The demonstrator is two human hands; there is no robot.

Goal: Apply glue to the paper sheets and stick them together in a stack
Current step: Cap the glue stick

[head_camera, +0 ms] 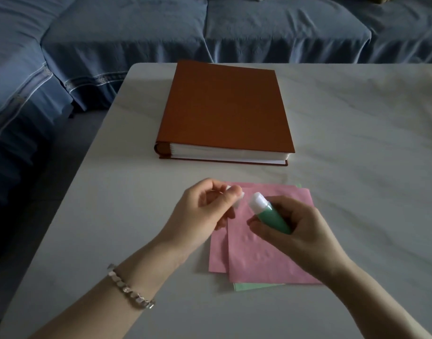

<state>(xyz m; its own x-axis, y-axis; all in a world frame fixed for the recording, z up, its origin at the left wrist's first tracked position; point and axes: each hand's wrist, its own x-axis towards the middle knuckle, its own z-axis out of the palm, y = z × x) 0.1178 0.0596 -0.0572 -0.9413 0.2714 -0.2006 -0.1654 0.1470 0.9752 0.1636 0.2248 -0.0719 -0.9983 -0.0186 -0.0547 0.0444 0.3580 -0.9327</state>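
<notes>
A loose stack of paper sheets lies on the white table: a pink sheet [263,250] on top, another pink sheet [217,255] offset under it, and a green sheet [254,287] showing at the bottom edge. My right hand [293,231] grips a green glue stick [271,216] above the top sheet, its white tip pointing up and left. My left hand [205,209] pinches the small white cap [238,199] just left of that tip. The cap and the tip are apart.
A thick brown book [224,106] lies shut on the table [357,143] behind the sheets. A blue sofa [112,40] runs along the far and left sides. The table's left edge falls off beside my left forearm.
</notes>
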